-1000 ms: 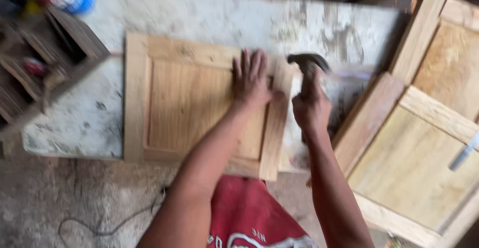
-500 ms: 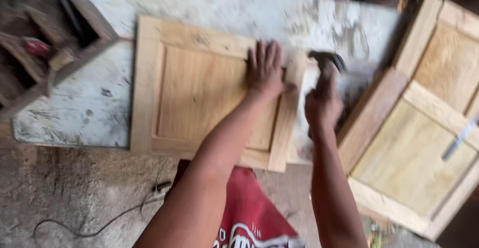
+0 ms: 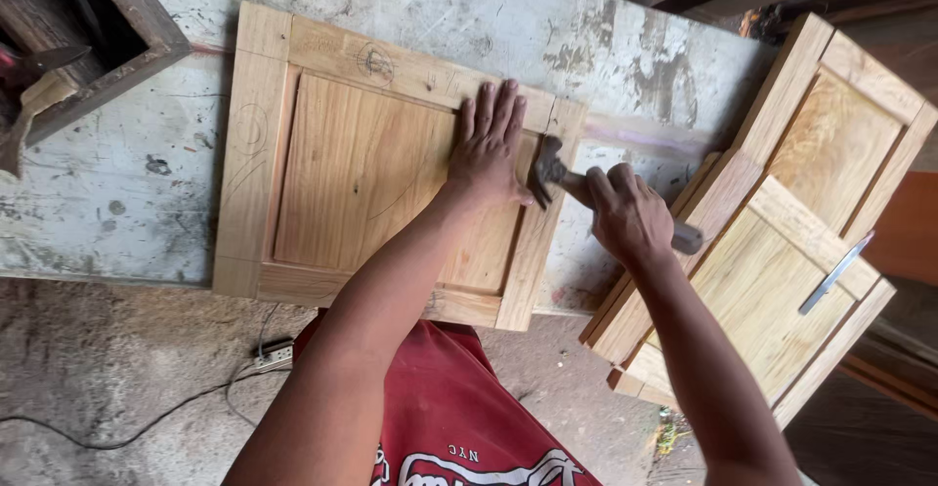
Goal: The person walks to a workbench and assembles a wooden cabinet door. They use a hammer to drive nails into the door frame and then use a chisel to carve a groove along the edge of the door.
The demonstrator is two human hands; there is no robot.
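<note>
Lying flat on the scarred grey table [image 3: 117, 203]: a framed wooden door panel [image 3: 362, 169], with its near rail just past the table's front edge. Left hand [image 3: 486, 149] spread open, palm down, pressing on the panel's upper right corner, fingers reaching onto the top rail. Right hand [image 3: 630, 214] closed around the handle of a hammer [image 3: 557, 175], whose head sits at the panel's right stile, just beside the left thumb; touching the wood or a hair off it, hard to say from this angle.

Chief risk: a glancing blow sliding off the stile onto the thumb or knuckles right next to the head. Second: striking bare wood directly, probably denting or bruising the stile's edge. Third: the panel skating toward its left side across the table if the flat palm slips, since nothing else appears to brace it. To the right of the panel, stacked cabinet doors [image 3: 791, 252] lean close to the swinging elbow, so a wide backswing could knock them.
</note>
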